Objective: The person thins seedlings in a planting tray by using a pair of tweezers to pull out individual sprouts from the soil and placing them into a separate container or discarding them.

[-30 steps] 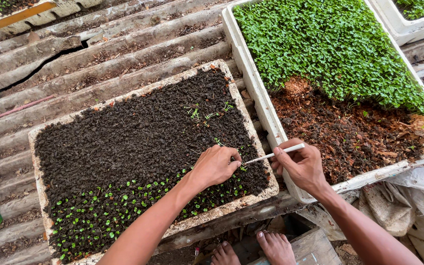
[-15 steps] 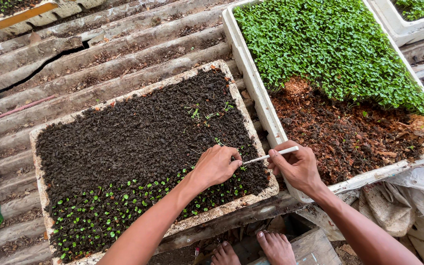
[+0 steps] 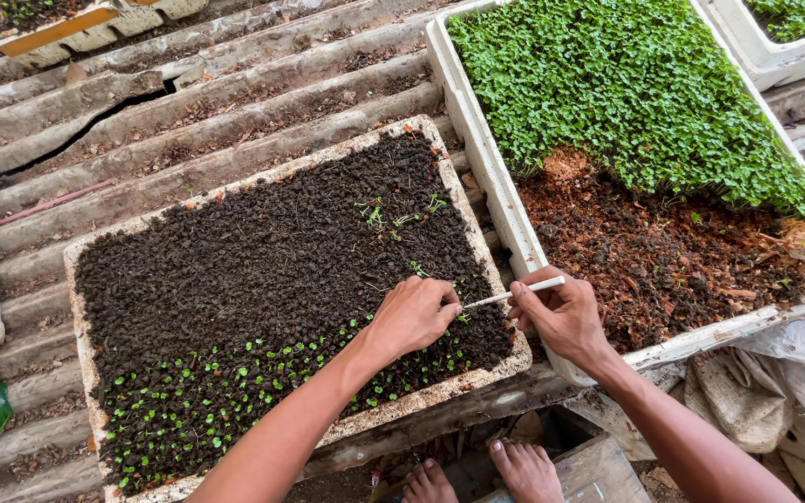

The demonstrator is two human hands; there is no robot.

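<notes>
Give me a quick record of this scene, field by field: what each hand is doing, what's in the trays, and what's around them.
Left hand: fingertips pressed into the dark soil, beside small seedlings
Right hand: holds a thin white stick, tip pointing at the left fingertips
Near tray: foam, dark soil, rows of tiny seedlings along the near edge
Far tray: white foam, dense green sprouts, bare brown patch at the near end
Surface: corrugated sheet
Below: bare feet
</notes>
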